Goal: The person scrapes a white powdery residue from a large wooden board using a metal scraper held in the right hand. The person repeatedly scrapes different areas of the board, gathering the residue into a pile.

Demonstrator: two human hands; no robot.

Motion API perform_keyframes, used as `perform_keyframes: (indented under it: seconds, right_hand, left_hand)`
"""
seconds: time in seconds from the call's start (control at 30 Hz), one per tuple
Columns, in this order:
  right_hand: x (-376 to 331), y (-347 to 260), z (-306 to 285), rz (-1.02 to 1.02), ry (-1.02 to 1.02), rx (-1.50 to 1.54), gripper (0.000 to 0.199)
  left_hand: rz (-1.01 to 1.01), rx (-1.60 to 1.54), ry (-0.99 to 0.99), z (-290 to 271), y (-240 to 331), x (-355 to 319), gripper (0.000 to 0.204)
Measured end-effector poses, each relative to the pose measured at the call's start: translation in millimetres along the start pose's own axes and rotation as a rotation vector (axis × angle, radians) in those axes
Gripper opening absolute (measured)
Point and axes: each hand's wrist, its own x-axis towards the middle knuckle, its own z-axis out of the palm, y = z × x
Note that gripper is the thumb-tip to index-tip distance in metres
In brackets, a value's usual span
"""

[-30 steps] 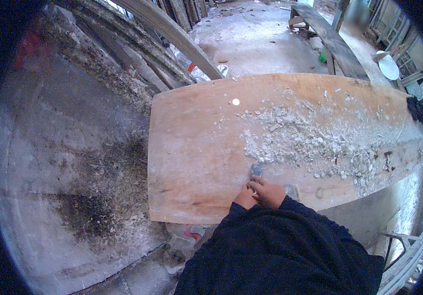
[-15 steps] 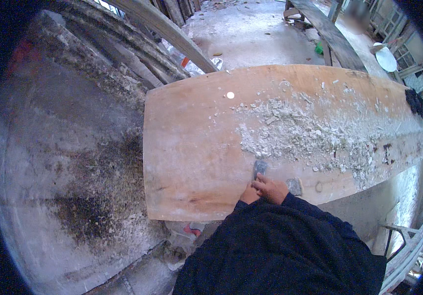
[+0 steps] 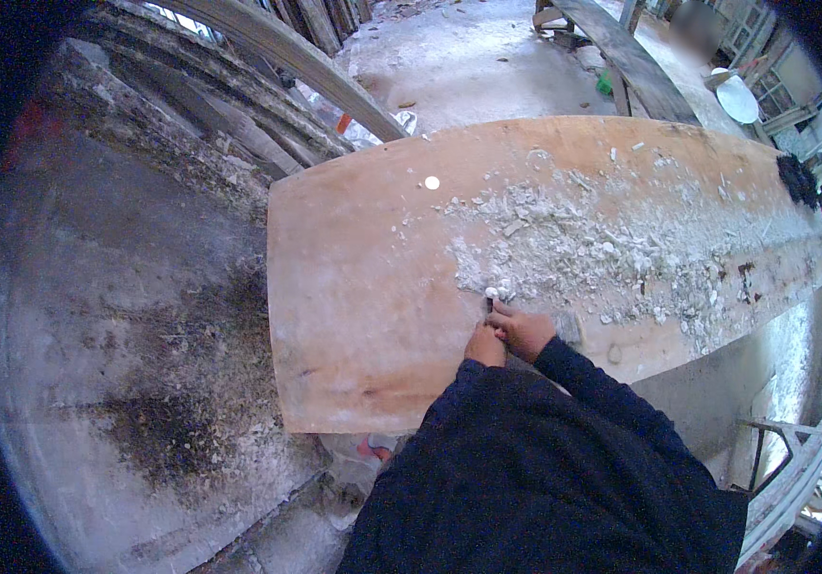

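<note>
My left hand (image 3: 485, 345) and my right hand (image 3: 522, 332) are together over the near edge of a wooden board (image 3: 363, 287). Between their closed fingers is a small dark piece (image 3: 489, 305), mostly covered, so its kind cannot be told. Just past the fingertips lie small round white bits (image 3: 492, 293). A grey flat block (image 3: 569, 329) rests on the board beside my right wrist, partly behind it. Beyond the hands, broken white chips and powder (image 3: 583, 239) spread across the middle and right of the board.
A single white disc (image 3: 432, 183) lies on the board's far left part. Dark bristly material (image 3: 797, 180) sits at the far right end. Weathered planks (image 3: 286, 62) lean at the back left. A stained grey surface (image 3: 143, 287) is left of the board. A pale frame (image 3: 793, 478) stands lower right.
Both hands have moved slightly away from me, still together, and the dark piece shows less between the fingers. White round bits now show at the fingertips. The whole view has shifted a little.
</note>
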Motion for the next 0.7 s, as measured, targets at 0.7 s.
perform_keyframes:
  seconds: [0.7]
  right_hand:
    - [-34.7,-51.8,-35.8,0.203,0.303,0.110,0.039]
  left_hand:
    - [0.398,-0.088,-0.003,-27.7,16.9,-40.9,0.047]
